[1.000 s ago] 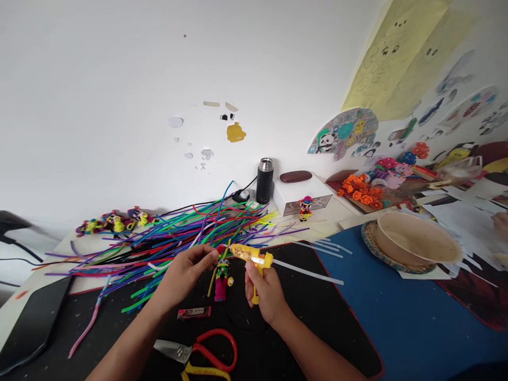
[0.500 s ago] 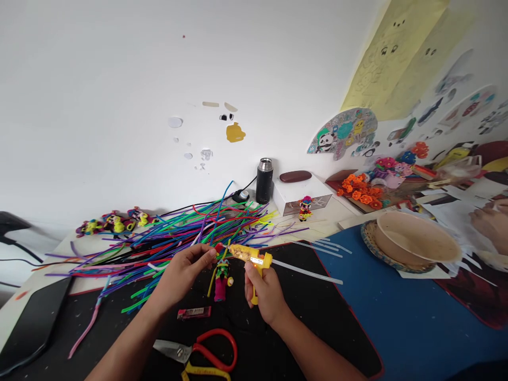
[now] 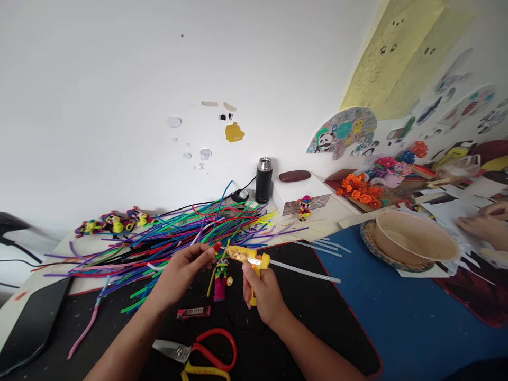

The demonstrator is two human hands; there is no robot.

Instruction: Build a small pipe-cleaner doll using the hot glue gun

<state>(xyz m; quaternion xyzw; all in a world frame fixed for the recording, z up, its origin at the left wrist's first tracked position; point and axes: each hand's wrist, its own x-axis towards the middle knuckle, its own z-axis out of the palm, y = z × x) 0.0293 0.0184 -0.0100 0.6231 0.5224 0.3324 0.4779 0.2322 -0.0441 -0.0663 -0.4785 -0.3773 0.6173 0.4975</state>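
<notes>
My right hand [image 3: 262,293] is wrapped round the grip of a yellow hot glue gun [image 3: 240,254]. A clear glue stick [image 3: 305,271] sticks out of its back end. Between thumb and fingers, my left hand [image 3: 186,270] pinches a small red piece [image 3: 217,247], and the gun's nozzle is at it; whether they touch I cannot tell. Just below lies a small figure [image 3: 220,280] with a magenta lower body and green upper part. A pink lighter [image 3: 193,313] and scissors [image 3: 212,349] with red and yellow handles rest on the black mat [image 3: 309,323].
A heap of coloured pipe cleaners [image 3: 166,238] spreads behind my left hand. Against the wall stand a black flask [image 3: 263,181] and a white box [image 3: 286,197]. To the right are a beige bowl [image 3: 416,241] and another person's hands [image 3: 486,225]. A phone [image 3: 34,323] lies left.
My hands, the glue gun and the red piece hold nearly the same place. The other person's hands at the right have shifted, and the view has moved slightly.
</notes>
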